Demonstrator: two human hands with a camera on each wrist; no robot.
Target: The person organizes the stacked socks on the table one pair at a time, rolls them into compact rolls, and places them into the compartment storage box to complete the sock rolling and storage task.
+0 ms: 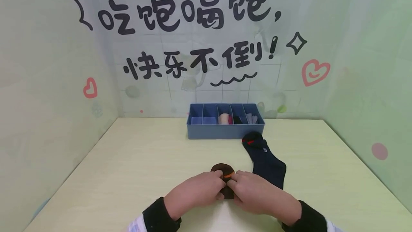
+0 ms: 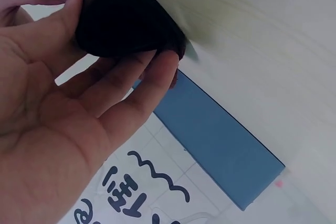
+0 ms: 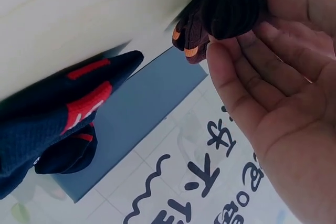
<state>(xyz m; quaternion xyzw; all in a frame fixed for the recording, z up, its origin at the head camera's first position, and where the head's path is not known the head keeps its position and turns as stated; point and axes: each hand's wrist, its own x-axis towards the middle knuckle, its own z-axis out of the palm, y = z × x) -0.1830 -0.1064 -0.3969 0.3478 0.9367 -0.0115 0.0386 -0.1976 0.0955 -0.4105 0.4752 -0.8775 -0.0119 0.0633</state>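
Observation:
A dark brown sock [image 1: 221,168] with an orange patch is partly rolled up on the table, front and centre. My left hand [image 1: 204,188] pinches its left side between thumb and fingers. From the opposite side, my right hand [image 1: 252,191] grips it the same way. The roll's dark end [image 3: 231,9] shows in the right wrist view, along with orange toe patches. In the left wrist view, the dark sock [image 2: 123,22] bulges between my thumb and fingers. A navy sock [image 1: 268,162] with red patches lies flat just beyond my right hand, its lower part hidden by that hand.
A blue divided box [image 1: 225,131] stands at the back of the table. Its middle compartment holds a beige roll [image 1: 223,119] and something pink; dark and grey items [image 1: 252,118] sit in the right-hand ones. A printed curtain [image 1: 206,46] hangs behind.

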